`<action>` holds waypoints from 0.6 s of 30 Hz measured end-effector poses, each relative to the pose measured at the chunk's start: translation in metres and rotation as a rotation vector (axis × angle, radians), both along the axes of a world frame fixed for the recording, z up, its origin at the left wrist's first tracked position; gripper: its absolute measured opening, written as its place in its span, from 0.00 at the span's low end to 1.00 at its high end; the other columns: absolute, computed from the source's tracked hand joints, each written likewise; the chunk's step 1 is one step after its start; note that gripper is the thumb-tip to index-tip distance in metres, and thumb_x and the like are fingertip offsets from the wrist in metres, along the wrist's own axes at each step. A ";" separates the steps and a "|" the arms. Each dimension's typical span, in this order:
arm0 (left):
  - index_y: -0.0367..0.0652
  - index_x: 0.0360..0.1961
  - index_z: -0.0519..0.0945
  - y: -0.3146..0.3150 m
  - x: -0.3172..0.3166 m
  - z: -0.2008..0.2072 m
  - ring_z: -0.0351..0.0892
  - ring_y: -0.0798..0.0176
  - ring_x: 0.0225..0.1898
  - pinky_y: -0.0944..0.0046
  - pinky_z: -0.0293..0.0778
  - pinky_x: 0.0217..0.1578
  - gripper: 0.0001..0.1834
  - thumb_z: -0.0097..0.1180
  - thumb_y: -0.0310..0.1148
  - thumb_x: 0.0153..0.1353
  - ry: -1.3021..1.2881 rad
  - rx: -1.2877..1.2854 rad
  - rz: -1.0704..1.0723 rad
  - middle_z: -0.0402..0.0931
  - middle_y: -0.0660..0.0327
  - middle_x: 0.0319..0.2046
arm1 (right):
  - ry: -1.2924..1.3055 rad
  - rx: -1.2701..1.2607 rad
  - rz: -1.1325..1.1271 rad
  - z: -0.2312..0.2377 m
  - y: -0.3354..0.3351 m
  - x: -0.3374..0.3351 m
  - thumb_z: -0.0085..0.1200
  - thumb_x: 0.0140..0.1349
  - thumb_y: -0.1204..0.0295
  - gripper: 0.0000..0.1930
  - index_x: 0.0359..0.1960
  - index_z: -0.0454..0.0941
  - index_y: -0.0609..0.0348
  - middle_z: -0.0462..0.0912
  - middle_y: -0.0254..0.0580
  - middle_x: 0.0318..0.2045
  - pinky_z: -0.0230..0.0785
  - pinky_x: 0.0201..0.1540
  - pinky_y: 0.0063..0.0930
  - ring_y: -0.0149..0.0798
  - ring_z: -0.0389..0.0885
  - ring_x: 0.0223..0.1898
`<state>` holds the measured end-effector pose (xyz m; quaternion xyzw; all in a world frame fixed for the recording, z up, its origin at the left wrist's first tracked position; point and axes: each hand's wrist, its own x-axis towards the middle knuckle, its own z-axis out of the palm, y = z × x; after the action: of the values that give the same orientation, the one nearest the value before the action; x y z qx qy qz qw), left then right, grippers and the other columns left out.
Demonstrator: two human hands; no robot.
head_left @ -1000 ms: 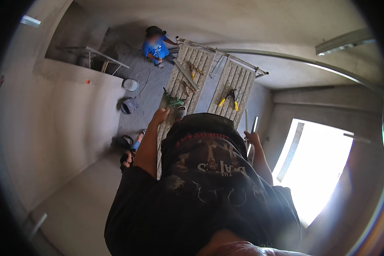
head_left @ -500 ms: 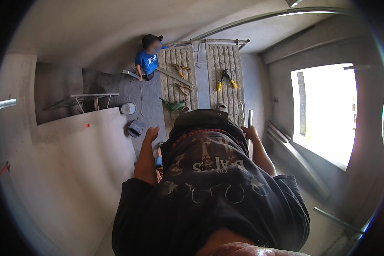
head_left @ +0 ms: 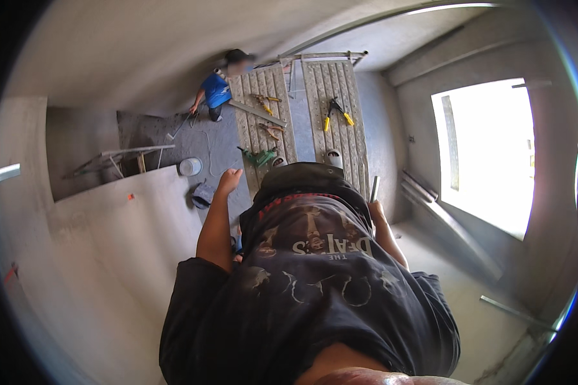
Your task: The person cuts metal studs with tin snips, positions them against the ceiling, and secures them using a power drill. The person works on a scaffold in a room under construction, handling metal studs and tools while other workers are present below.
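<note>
Grey metal bar (head_left: 374,190) stands upright at one o'clock from the dark shirt, gripped in the right hand (head_left: 375,209). Left hand (head_left: 229,180) hangs loosely curled, empty, above the perforated metal scaffold planks (head_left: 331,106). Dropped, the bar could knock the yellow-handled cutters (head_left: 336,110) off. White bucket (head_left: 190,167), at ten o'clock: contents unclear.

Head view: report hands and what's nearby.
Left hand open, empty, by green tool on planks. Right hand gripping metal bar. Person in blue working beyond.
</note>
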<state>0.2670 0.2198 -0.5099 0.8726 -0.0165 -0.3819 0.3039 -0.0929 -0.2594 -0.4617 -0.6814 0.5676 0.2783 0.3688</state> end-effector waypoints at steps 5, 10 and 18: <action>0.32 0.32 0.80 -0.018 -0.021 0.005 0.84 0.48 0.37 0.52 0.75 0.39 0.27 0.53 0.52 0.65 -0.026 0.007 0.100 0.82 0.43 0.30 | -0.167 -0.150 0.155 -0.004 -0.023 0.002 0.66 0.51 0.47 0.32 0.29 0.83 0.76 0.84 0.53 0.21 0.77 0.29 0.38 0.43 0.86 0.25; 0.28 0.41 0.80 -0.010 -0.075 -0.022 0.81 0.39 0.46 0.48 0.75 0.47 0.32 0.54 0.55 0.62 0.061 0.090 0.181 0.82 0.39 0.40 | -0.160 -0.176 0.310 0.009 -0.073 0.033 0.67 0.51 0.48 0.28 0.25 0.84 0.69 0.83 0.49 0.19 0.76 0.27 0.37 0.42 0.85 0.22; 0.27 0.39 0.81 -0.017 -0.182 -0.050 0.80 0.37 0.47 0.47 0.74 0.48 0.33 0.53 0.56 0.62 0.187 0.128 0.342 0.81 0.36 0.41 | -0.174 -0.057 0.456 0.009 -0.154 0.100 0.70 0.47 0.44 0.36 0.39 0.80 0.71 0.87 0.49 0.27 0.77 0.38 0.39 0.43 0.87 0.31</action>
<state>0.0851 0.2026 -0.5601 0.8409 0.1844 -0.4046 0.3086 0.0067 -0.4131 -0.4532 -0.8235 0.3728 0.2782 0.3247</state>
